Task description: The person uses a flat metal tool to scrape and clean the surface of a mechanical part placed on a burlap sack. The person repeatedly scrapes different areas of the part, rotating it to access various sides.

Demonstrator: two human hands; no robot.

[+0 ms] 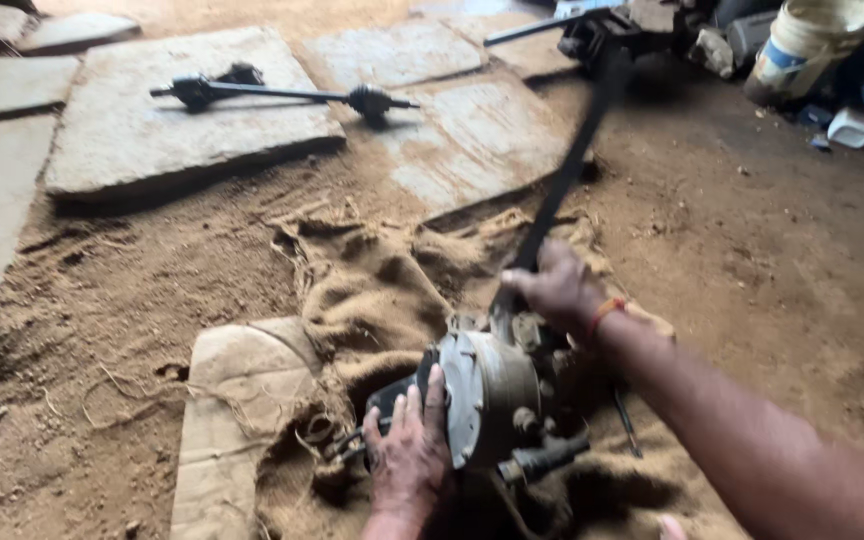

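- The axle shaft [282, 94] is lying on a stone slab [172, 120] well apart from the work; nothing there is at risk.
- The left hand [408, 455] is pressing flat, fingers together, against the round metal housing [487, 395] sitting on the burlap sack [372, 290]; if the housing is rocking on that soft cloth, fingers could get pinched.
- The right hand [558, 287] is clamped around a long dark bar [567, 170]; the bar is blurring, so a slipping grip could send it swinging.

Outdoor dirt-floor repair yard: drive shaft [282, 95] on stone slabs [182, 120], greasy parts, sacking [372, 290].
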